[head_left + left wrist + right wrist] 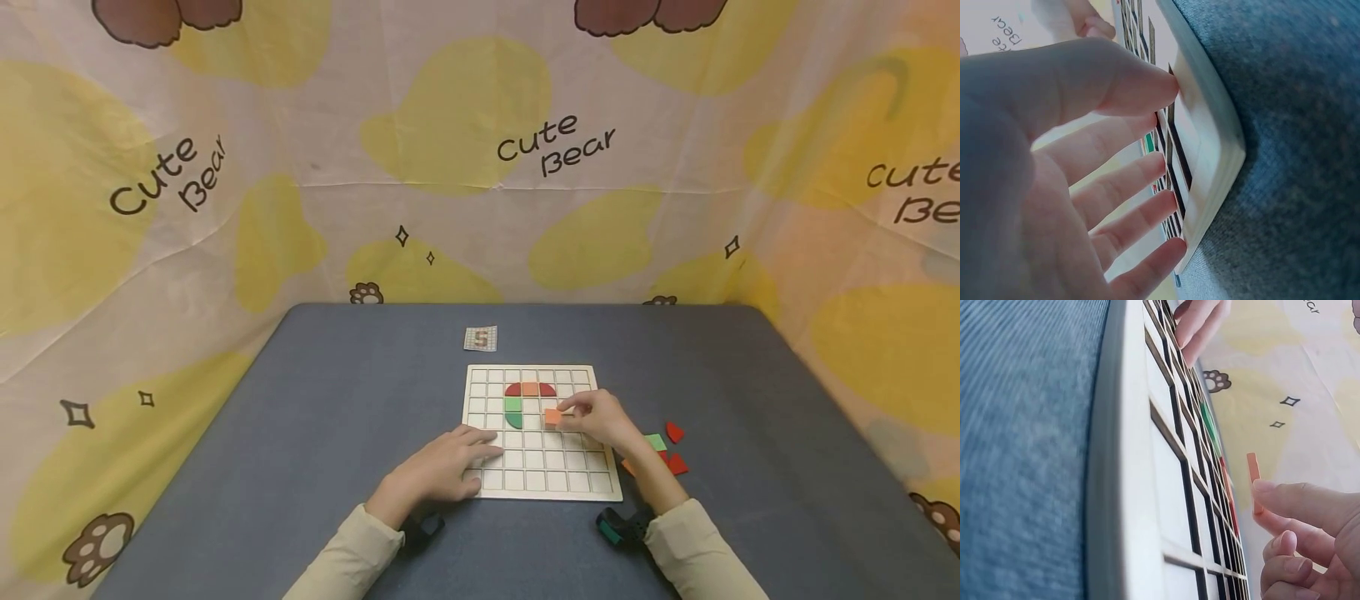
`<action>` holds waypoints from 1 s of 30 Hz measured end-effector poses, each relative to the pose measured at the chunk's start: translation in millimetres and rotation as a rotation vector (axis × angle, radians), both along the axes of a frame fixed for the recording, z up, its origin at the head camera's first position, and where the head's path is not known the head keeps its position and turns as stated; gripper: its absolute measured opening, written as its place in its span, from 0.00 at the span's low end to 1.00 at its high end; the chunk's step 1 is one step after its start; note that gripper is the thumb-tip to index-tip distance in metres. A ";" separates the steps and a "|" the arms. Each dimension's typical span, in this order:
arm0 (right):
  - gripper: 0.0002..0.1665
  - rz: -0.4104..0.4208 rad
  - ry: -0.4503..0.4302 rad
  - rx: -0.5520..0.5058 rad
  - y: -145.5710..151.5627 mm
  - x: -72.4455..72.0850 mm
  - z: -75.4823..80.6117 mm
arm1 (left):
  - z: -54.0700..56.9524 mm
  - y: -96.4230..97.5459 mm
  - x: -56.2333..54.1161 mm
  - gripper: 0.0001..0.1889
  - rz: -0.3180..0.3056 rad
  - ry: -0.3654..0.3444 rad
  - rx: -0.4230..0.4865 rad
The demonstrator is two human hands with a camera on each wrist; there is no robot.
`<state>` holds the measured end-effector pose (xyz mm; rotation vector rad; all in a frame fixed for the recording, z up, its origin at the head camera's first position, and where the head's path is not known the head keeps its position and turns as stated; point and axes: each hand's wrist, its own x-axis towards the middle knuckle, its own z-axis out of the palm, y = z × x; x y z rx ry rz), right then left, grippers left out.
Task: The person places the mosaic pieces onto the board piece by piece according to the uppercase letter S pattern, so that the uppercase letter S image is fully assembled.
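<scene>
My right hand pinches an orange square tile between thumb and index finger, over the right half of a white grid board. In the right wrist view the tile stands edge-on, off the board's surface. My left hand rests on the board's near left part, fingers spread, with the fingertips on the grid in the left wrist view. Near the board's far side sit two red rounded tiles with an orange square between them. A light green square and a dark green rounded tile continue below the left one.
Loose tiles, among them a red one and a light green one, lie right of the board, partly behind my right forearm. A small card with a grid figure lies beyond the board on the blue-grey table. Patterned cloth hangs behind.
</scene>
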<state>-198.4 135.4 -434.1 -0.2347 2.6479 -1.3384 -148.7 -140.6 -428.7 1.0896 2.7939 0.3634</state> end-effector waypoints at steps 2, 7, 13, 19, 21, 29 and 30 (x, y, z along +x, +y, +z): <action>0.15 0.005 0.007 0.002 -1.5 -0.4 -0.6 | -0.2 0.0 -0.1 0.26 -0.001 0.002 0.000; 0.15 0.020 0.017 -0.008 -5.2 -1.9 -3.5 | -0.7 -0.5 -0.2 0.26 -0.004 0.011 -0.004; 0.16 0.021 -0.006 -0.032 -11.8 -3.4 -5.0 | -1.0 -0.5 -0.2 0.26 0.001 0.010 -0.005; 0.13 0.002 0.005 -0.020 -16.3 -3.6 -7.5 | -0.4 -0.3 0.3 0.26 -0.002 0.013 -0.003; 0.12 -0.005 0.006 -0.011 -18.1 -3.3 -8.0 | -0.4 -0.3 0.3 0.26 -0.002 0.014 0.000; 0.12 -0.028 -0.019 0.006 -25.8 -5.6 -9.4 | -0.2 0.2 0.5 0.26 0.008 0.002 0.003; 0.12 -0.032 -0.020 0.005 -26.5 -5.6 -9.5 | -0.1 0.3 0.5 0.26 0.008 0.001 0.004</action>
